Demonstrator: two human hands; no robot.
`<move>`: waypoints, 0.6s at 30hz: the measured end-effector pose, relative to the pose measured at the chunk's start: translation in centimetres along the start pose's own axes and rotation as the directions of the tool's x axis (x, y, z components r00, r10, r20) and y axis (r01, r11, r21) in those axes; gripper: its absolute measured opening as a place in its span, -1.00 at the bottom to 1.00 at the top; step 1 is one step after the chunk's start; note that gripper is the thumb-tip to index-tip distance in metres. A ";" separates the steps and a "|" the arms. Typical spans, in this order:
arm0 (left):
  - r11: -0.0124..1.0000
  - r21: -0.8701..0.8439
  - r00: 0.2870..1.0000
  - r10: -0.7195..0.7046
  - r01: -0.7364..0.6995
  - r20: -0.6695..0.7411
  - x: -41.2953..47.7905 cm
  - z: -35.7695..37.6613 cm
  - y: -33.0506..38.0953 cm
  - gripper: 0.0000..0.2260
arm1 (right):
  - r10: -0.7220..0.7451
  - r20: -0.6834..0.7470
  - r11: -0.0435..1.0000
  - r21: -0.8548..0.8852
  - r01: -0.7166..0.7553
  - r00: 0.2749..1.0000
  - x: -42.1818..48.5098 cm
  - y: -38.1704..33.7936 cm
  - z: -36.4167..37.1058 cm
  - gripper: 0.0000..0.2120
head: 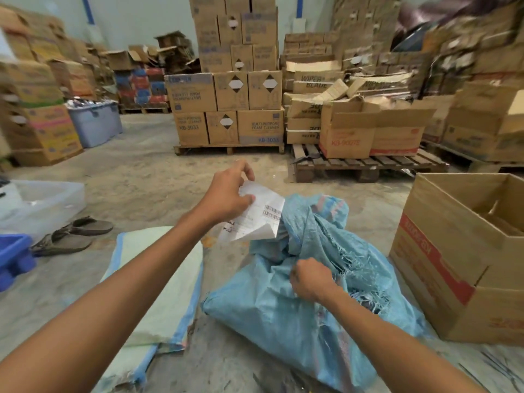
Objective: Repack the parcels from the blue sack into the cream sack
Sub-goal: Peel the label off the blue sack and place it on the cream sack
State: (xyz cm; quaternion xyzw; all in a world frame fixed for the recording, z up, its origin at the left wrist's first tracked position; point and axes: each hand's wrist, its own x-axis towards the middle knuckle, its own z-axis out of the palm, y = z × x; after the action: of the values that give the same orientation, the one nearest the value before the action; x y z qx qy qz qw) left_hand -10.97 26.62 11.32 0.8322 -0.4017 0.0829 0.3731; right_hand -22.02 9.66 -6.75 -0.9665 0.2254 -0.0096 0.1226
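A blue woven sack (283, 313) lies bulging on the concrete floor, its frayed mouth bunched up at the top. My right hand (310, 279) grips the sack's fabric near that mouth. My left hand (226, 194) pinches a white parcel (258, 217) with barcode labels, held just above and left of the sack's opening. The cream sack (153, 279), with blue edge stripes, lies flat on the floor to the left, under my left forearm.
An open cardboard box (459, 251) stands right of the blue sack. Pallets (368, 163) stacked with cartons fill the back. A pair of shoes (73, 234), a blue crate (14, 256) and a clear tub (42, 202) sit at the left.
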 end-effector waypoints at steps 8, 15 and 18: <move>0.989 -0.125 0.997 -0.077 0.079 0.024 1.6 -2.9 -0.9 -0.72 | -0.010 0.003 0.323 0.946 0.000 1.000 -1.8 -9.0 -13.1 -0.62; 0.903 -0.341 0.964 -0.228 0.262 0.138 1.4 -7.7 -4.0 -0.57 | -0.107 -0.318 0.426 0.842 0.333 0.942 -1.9 -13.6 -13.5 -0.53; 0.866 -0.400 0.952 -0.293 0.301 0.084 0.9 -10.0 -6.1 -0.63 | -0.181 -0.308 0.404 0.843 0.356 0.934 -0.9 -16.3 -13.9 -0.60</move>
State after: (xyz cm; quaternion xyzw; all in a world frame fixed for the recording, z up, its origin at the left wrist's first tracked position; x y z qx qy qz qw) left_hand -4.33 35.39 15.40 0.7886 -0.2811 -0.0697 0.5424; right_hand -16.76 20.92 10.71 -0.7773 0.0378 -0.2265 0.5857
